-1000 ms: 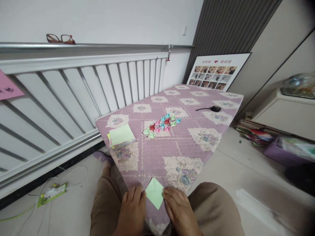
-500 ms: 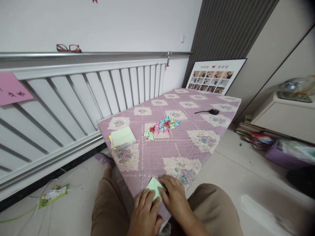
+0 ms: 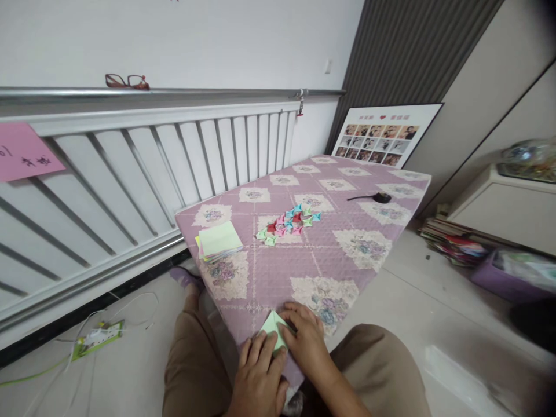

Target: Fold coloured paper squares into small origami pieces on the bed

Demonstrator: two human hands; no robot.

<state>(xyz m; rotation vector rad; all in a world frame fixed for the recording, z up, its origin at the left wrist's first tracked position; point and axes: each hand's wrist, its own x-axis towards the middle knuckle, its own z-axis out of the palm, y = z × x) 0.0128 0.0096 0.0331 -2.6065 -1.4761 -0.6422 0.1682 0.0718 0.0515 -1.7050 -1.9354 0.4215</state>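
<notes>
Fingers of the left hand (image 3: 259,370) and right hand (image 3: 304,339) lie on a light green paper (image 3: 271,322), pressing it from either side; whether either hand also pinches an edge, I cannot tell. The paper rests at the near corner of the table, on a purple floral cloth (image 3: 280,275), one point facing away. Farther off, at left, sits a stack of coloured sheets (image 3: 220,238); beyond, a cluster of small folded papers (image 3: 289,224); then a black object (image 3: 382,197) with a thin tail.
</notes>
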